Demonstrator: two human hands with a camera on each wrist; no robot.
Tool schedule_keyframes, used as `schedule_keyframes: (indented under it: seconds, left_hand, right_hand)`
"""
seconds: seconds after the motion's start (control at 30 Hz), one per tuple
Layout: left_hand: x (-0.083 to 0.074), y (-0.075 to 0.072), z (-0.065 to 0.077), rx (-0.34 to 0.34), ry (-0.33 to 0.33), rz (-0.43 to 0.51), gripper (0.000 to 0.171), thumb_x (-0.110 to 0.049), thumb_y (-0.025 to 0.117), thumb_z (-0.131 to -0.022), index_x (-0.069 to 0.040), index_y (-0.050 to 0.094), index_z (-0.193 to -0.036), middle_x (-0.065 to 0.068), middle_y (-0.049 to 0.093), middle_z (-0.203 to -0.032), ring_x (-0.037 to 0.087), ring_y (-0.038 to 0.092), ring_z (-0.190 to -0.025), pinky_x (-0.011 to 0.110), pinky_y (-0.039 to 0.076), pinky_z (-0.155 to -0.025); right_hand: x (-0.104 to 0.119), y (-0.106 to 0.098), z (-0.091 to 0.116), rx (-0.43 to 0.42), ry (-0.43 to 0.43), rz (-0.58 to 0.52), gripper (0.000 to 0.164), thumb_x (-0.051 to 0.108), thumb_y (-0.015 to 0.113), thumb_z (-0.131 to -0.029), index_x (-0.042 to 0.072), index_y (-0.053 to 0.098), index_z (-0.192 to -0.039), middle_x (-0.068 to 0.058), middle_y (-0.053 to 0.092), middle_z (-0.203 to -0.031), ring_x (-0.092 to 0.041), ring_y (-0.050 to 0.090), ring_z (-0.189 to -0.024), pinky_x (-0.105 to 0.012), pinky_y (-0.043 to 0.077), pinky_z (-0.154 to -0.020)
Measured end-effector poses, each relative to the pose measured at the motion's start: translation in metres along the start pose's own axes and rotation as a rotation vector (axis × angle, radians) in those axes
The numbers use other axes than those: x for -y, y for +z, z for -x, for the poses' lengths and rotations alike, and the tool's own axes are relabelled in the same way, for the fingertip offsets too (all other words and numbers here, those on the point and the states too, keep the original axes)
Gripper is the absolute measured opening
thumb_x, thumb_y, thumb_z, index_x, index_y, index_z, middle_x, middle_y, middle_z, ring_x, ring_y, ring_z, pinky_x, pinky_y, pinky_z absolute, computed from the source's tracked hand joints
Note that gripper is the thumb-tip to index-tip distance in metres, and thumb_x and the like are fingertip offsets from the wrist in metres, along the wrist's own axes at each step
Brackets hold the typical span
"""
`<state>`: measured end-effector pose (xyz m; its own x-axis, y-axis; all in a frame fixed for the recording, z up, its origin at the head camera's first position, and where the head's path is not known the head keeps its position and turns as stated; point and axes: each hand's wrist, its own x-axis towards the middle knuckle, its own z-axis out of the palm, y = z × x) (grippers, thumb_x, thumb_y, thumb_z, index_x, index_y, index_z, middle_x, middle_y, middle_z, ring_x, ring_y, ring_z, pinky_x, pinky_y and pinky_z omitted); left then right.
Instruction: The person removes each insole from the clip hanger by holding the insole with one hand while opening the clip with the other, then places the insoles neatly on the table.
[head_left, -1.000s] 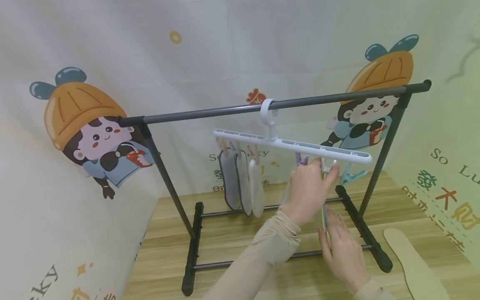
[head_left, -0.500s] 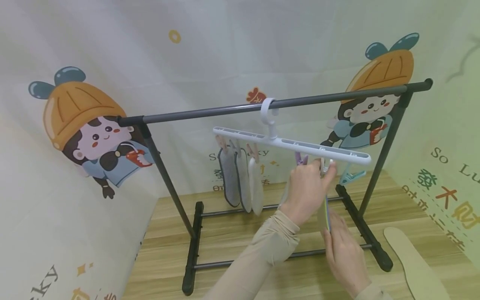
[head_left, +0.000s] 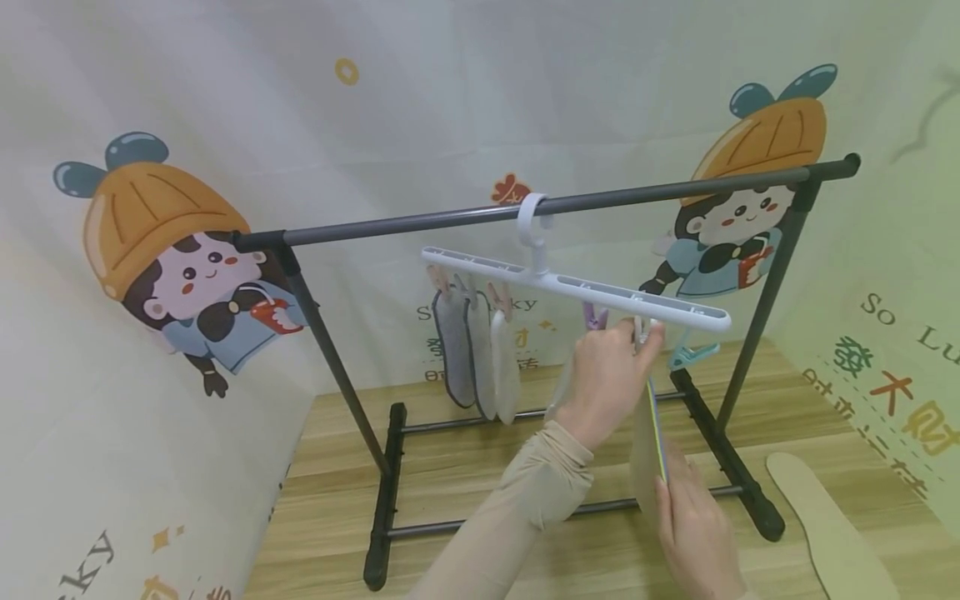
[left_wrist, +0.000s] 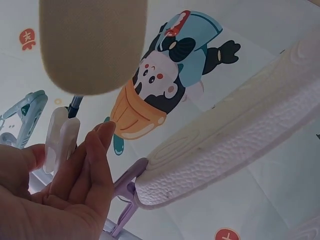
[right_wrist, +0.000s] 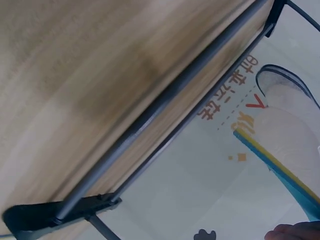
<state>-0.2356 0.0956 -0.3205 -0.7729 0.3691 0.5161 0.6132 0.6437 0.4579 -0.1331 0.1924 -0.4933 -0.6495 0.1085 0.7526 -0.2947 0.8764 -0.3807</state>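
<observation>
My left hand [head_left: 609,379] pinches a white clothespin [left_wrist: 61,137] under the right half of the white hanger [head_left: 637,298], thumb on one side and fingers on the other. Just below, my right hand [head_left: 699,521] holds an insole [head_left: 645,467] upright and edge-on, beige on one face with a yellow and blue rim. In the left wrist view the rounded end of this beige insole lies close to the white clothespin, with a gap between them. Beside the left hand a purple clothespin [left_wrist: 131,182] grips a pale textured insole [left_wrist: 220,135]. A teal clothespin [head_left: 693,357] hangs bare farther right.
The hanger hooks over the top bar [head_left: 420,225] of a dark metal rack. Three insoles, among them a grey one [head_left: 453,350], hang from clothespins on the hanger's left half. Another beige insole [head_left: 821,525] lies on the wooden surface [head_left: 330,467] at right.
My right hand has moved down and slightly right with the insole, so more of its beige face shows below the left hand. The left hand stays at the white clothespin.
</observation>
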Motion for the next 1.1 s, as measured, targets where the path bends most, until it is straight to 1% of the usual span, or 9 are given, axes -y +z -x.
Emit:
schedule_keyframes:
  seconds: [0.1,0.17,0.23,0.37,0.5,0.7,0.87,1.07,1.1]
  left_hand:
    - [0.001,-0.001,0.000,0.014,-0.004,-0.005,0.045,-0.042,0.044,-0.105,-0.009,0.066,-0.084,-0.006,0.042,-0.051,0.005,0.042,-0.042,0.015,0.031,-0.037]
    - [0.001,-0.001,0.001,0.018,-0.003,-0.011,0.045,-0.042,0.043,-0.105,-0.010,0.066,-0.084,-0.006,0.042,-0.051,0.005,0.042,-0.042,0.015,0.031,-0.038]
    - [0.001,-0.001,0.002,0.024,0.002,-0.019,0.046,-0.043,0.041,-0.106,-0.011,0.065,-0.082,-0.006,0.042,-0.050,0.005,0.041,-0.041,0.015,0.030,-0.036]
    - [0.001,0.001,0.004,0.003,0.040,-0.053,0.045,-0.043,0.041,-0.105,-0.014,0.061,-0.078,-0.008,0.042,-0.048,0.003,0.038,-0.038,0.014,0.028,-0.034]
    - [0.003,0.003,0.004,-0.044,0.084,-0.060,0.042,-0.043,0.046,-0.104,-0.014,0.063,-0.079,-0.008,0.044,-0.048,0.002,0.038,-0.038,0.013,0.027,-0.036]
    - [0.007,0.002,0.007,-0.038,0.098,0.037,0.038,-0.044,0.050,-0.102,-0.011,0.067,-0.090,-0.002,0.056,-0.055,-0.001,0.034,-0.035,0.013,0.029,-0.033]
    - [0.010,0.003,0.012,-0.057,0.147,0.079,0.035,-0.038,0.055,-0.101,-0.007,0.070,-0.095,-0.003,0.057,-0.057,0.001,0.040,-0.046,0.010,0.034,-0.044]
    - [0.013,0.006,0.032,-0.047,0.186,0.104,0.037,-0.033,0.055,-0.101,-0.002,0.070,-0.115,0.009,0.076,-0.093,0.002,0.046,-0.049,0.009,0.047,-0.060]
    - [0.013,0.006,0.037,-0.043,0.193,0.114,0.036,-0.032,0.055,-0.101,-0.001,0.069,-0.115,0.009,0.076,-0.096,0.002,0.052,-0.050,0.010,0.050,-0.063]
  right_hand:
    - [-0.001,-0.001,0.007,-0.001,0.017,-0.006,0.040,0.000,0.056,-0.095,-0.009,0.053,-0.134,-0.028,0.060,-0.130,-0.048,0.060,-0.115,-0.018,0.024,-0.115]
    - [-0.003,-0.003,0.011,-0.012,0.031,-0.008,0.038,-0.001,0.057,-0.094,-0.009,0.055,-0.132,-0.027,0.061,-0.130,-0.048,0.060,-0.114,-0.011,0.014,-0.115]
    - [-0.006,-0.006,0.015,-0.013,0.053,-0.002,0.036,-0.001,0.057,-0.094,-0.010,0.056,-0.129,-0.026,0.062,-0.129,-0.048,0.060,-0.114,-0.010,0.015,-0.115]
    - [-0.016,-0.013,0.021,0.008,0.138,0.025,0.034,0.001,0.055,-0.096,-0.012,0.056,-0.128,-0.030,0.062,-0.125,-0.051,0.060,-0.112,-0.034,0.033,-0.114]
    - [-0.026,-0.024,0.023,0.051,0.251,0.059,0.035,0.005,0.051,-0.100,-0.012,0.054,-0.130,-0.035,0.060,-0.124,-0.055,0.057,-0.112,-0.062,0.044,-0.094]
    - [-0.042,-0.037,0.023,0.098,0.343,0.104,0.035,0.005,0.048,-0.101,-0.014,0.052,-0.130,-0.037,0.056,-0.126,-0.060,0.054,-0.110,-0.068,0.046,-0.087]
    - [-0.048,-0.045,0.021,0.148,0.374,0.130,0.037,0.006,0.045,-0.102,-0.016,0.048,-0.132,-0.038,0.052,-0.131,-0.062,0.051,-0.111,-0.070,0.044,-0.085]
    - [-0.050,-0.045,0.021,0.134,0.375,0.127,0.036,0.007,0.045,-0.103,-0.014,0.050,-0.132,-0.036,0.053,-0.132,-0.059,0.052,-0.113,-0.069,0.045,-0.087]
    - [-0.050,-0.045,0.021,0.130,0.377,0.126,0.036,0.007,0.045,-0.103,-0.013,0.050,-0.132,-0.036,0.053,-0.132,-0.059,0.052,-0.114,-0.069,0.044,-0.088]
